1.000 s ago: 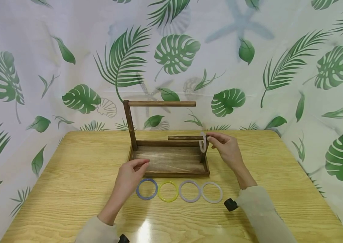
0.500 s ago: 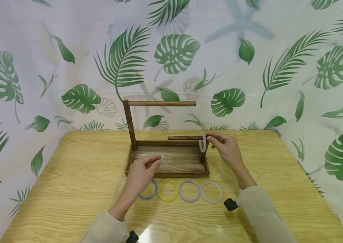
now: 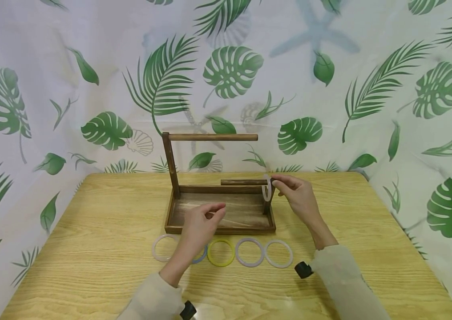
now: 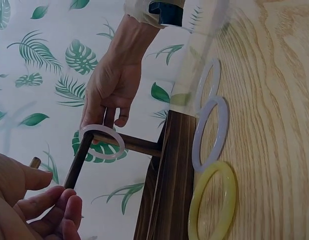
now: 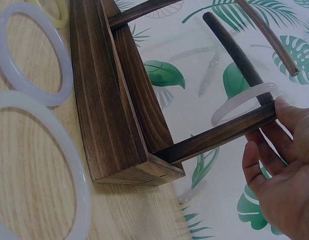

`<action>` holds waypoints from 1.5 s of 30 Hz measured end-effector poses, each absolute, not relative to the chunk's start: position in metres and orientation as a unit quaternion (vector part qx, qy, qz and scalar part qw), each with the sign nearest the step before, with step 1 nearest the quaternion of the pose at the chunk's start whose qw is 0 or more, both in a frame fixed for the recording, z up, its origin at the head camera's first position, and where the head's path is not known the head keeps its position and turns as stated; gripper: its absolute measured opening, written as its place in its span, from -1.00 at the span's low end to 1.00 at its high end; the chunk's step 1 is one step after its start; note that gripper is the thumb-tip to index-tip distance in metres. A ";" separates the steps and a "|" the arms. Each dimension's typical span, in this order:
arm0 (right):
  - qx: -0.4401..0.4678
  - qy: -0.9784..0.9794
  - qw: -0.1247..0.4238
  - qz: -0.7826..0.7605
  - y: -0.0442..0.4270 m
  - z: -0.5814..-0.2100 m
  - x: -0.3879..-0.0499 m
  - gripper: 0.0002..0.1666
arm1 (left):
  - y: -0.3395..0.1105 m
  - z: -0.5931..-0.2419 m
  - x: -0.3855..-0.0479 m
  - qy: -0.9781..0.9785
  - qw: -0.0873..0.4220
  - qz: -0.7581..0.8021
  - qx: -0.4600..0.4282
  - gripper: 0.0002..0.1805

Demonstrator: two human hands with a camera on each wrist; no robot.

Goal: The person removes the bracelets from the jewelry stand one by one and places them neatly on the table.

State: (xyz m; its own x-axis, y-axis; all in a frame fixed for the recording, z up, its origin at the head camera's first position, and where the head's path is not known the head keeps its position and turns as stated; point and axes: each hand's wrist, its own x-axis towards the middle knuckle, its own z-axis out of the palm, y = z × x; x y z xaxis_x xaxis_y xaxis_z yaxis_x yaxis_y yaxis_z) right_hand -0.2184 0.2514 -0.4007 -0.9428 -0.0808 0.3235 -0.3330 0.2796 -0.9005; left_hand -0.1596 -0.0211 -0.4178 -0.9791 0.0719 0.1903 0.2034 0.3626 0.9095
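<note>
A dark wooden stand (image 3: 226,230) has a tray base, a tall post with a long upper bar (image 3: 213,137), and a shorter post with a low bar (image 3: 242,182). One pale ring (image 5: 239,97) hangs on the low bar, close to its post. My right hand (image 3: 300,198) grips the top of that short post between thumb and fingers. Over the tray is my left hand (image 3: 199,226), its fingers loosely bent and holding nothing. In the left wrist view its fingertips (image 4: 54,192) appear near the low bar's free end; whether they touch it I cannot tell.
Along the stand's front edge lies a row of rings on the wooden table (image 3: 98,231): a whitish ring (image 3: 154,249), a blue ring (image 3: 204,255) partly behind the left wrist, a yellow ring (image 3: 221,266), a lavender ring (image 3: 250,266) and a white ring (image 3: 278,266). A leaf-patterned cloth stands behind.
My left hand has moved right across the tray's front, uncovering the whitish ring at the row's left end. The right hand and the hanging ring stay where they were.
</note>
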 end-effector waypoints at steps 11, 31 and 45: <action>0.128 -0.797 0.110 0.581 0.252 -0.400 -0.218 -0.69 | 0.000 -0.419 -0.166 -0.822 0.046 -0.560 -0.091 -0.74; 0.132 -0.793 0.112 0.584 0.252 -0.402 -0.219 -0.69 | 0.036 -0.423 -0.178 -0.804 0.047 -0.586 -0.090 -0.77; 0.130 -0.790 0.110 0.588 0.252 -0.401 -0.218 -0.69 | 0.057 -0.423 -0.184 -0.799 0.031 -0.593 -0.094 -0.70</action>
State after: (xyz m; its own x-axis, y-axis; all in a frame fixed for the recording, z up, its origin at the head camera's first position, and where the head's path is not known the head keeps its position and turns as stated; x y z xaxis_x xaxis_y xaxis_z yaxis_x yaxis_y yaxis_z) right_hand -0.2183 0.2517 -0.4014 -0.9420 -0.0752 0.3272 -0.3350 0.2741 -0.9015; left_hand -0.1845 0.0574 -0.4234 -0.9803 0.1132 0.1620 0.1878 0.2784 0.9419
